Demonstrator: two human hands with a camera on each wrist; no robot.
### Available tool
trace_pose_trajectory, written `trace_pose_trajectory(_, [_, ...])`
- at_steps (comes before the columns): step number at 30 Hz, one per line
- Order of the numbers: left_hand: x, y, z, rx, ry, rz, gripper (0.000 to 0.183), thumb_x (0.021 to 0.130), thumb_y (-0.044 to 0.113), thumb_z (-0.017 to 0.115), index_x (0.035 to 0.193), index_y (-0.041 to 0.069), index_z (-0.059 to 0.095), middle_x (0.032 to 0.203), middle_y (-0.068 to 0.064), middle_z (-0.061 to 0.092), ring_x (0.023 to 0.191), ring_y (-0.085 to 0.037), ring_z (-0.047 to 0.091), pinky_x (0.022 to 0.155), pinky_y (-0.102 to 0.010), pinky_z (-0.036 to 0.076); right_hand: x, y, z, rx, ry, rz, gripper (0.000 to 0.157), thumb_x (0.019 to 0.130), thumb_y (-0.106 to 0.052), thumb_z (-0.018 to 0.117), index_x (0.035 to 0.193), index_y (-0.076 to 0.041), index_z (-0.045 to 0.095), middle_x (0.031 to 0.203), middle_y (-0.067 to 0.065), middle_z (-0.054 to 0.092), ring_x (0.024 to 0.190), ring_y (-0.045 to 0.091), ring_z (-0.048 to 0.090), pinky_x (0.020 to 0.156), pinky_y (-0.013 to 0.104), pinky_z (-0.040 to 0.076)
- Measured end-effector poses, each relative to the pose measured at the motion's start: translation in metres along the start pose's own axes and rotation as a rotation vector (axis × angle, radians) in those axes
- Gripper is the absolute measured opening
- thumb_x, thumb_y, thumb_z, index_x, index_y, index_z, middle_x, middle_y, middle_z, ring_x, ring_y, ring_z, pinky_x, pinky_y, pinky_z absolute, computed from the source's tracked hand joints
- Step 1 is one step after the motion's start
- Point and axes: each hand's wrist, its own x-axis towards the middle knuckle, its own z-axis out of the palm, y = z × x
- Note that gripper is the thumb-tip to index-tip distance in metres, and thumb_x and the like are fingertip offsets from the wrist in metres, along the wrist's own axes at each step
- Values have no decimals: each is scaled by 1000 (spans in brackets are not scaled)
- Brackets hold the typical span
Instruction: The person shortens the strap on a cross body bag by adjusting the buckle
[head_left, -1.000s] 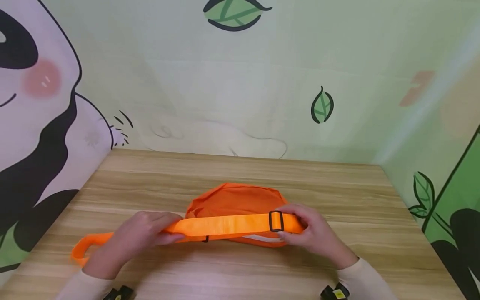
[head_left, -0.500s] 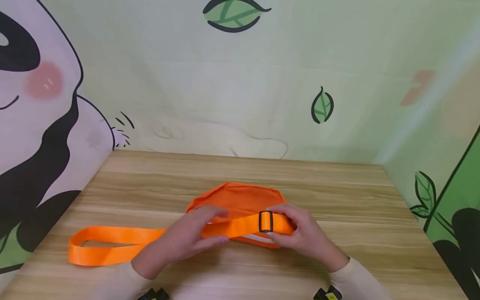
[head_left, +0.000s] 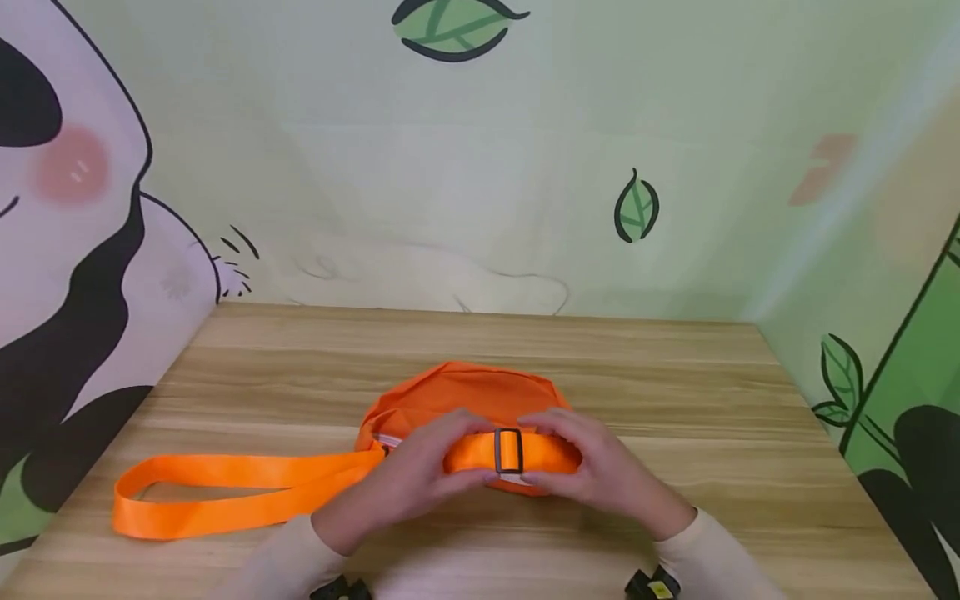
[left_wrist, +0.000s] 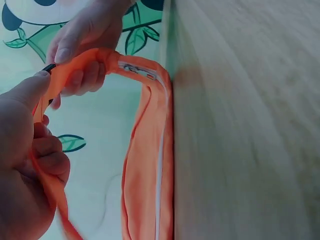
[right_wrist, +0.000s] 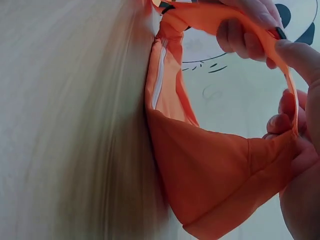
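An orange waist bag (head_left: pixel 480 387) lies on the wooden table, its white zip showing in the left wrist view. In front of it, both hands hold up its bright orange strap (head_left: pixel 468 454) around a black slider buckle (head_left: pixel 508 451). My left hand (head_left: pixel 416 471) pinches the strap just left of the buckle, thumb below and fingers above. On the buckle's right side my right hand (head_left: pixel 600 458) grips the strap, thumb and fingertips close to the frame. In the right wrist view the bag's side panel (right_wrist: pixel 215 155) stretches up to that hand.
A long strap loop (head_left: pixel 187 517) lies flat on the table (head_left: pixel 300 358) to the left. Behind the table rises a wall (head_left: pixel 337 183) printed with leaves and a panda (head_left: pixel 82 250).
My left hand has slid right along the strap, from far left of the buckle to beside it. The strap loop now lies spread at left. The right hand and buckle have shifted slightly left.
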Motion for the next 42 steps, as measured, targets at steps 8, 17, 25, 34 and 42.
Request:
trace_pose_trajectory(8, [-3,-3,0,58,13,78,43,97,32,83,134,17,65,127,5,71,109,-9,66,96,-31,59,0,1,-1,1,-23,-18,52,86,-14,92,133,-9,70,118,3,75,99,12,64,85,29,58])
trace_pose_trajectory(17, [-2,-2,-2,52,19,97,45,96,31,84,135,19,66,125,7,72,110,-8,67,97,-29,59,3,-2,3,-5,-4,-101,57,82,-13,95,133,-13,70,115,1,73,99,14,64,85,29,58])
trace_pose_trajectory(25, [-3,-3,-3,109,17,123,48,92,34,87,131,13,70,125,1,77,110,-14,74,97,-33,62,8,-8,7,24,9,-84,51,83,-19,95,128,-18,71,107,-4,70,96,11,60,80,26,55])
trace_pose_trajectory(34, [-8,-7,-7,174,109,243,45,90,30,90,126,10,69,118,-1,79,104,-17,77,93,-31,63,1,-2,2,-14,-27,-59,49,86,-15,92,130,-14,71,119,1,74,100,12,65,87,29,58])
trace_pose_trajectory(42, [-7,-9,-7,169,86,228,47,93,32,87,130,10,68,120,-1,78,103,-15,76,92,-31,63,4,0,6,2,17,-143,53,83,-11,94,131,-8,73,119,7,78,97,16,71,85,27,60])
